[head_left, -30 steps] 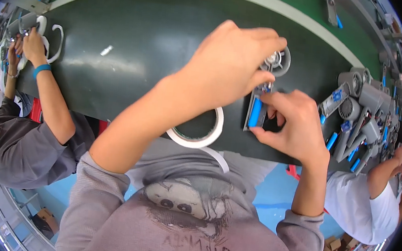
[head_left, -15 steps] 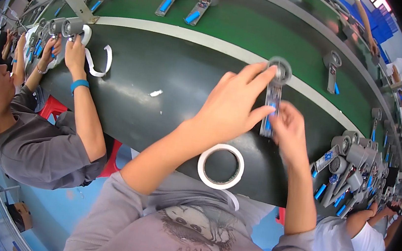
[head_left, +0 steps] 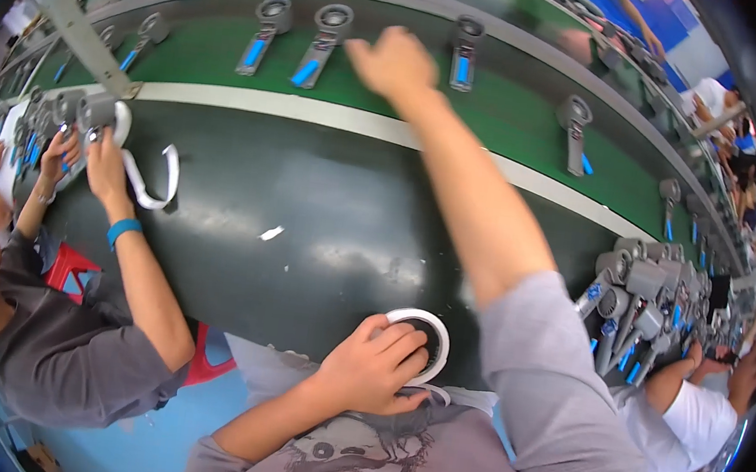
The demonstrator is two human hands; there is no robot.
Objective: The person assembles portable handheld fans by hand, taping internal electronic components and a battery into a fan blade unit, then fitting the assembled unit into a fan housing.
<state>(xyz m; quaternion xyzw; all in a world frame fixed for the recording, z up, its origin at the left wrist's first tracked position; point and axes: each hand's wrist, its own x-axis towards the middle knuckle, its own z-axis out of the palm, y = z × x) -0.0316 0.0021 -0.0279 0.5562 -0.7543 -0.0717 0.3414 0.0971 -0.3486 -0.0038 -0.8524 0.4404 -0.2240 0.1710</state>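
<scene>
Probably the white tape roll point(head_left: 443, 344), at the worktop point(head_left: 254, 175)'s near edge, is light and stiff, best taken by its rim. The left hand point(head_left: 377, 366) lays half-curled fingers across it; whether they pinch, I cannot tell. The right hand point(head_left: 394, 63)'s grip, blurred above the green belt point(head_left: 202, 62) beside an open handheld fan point(head_left: 323, 45), is also unclear.

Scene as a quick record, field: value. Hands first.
left hand: on white tape roll
right hand: over green belt, beside grey round-headed unit; contact unclear
table: dark, white scrap on it
right side: pile of grey units
left side: co-worker's hand, blue wristband
</scene>
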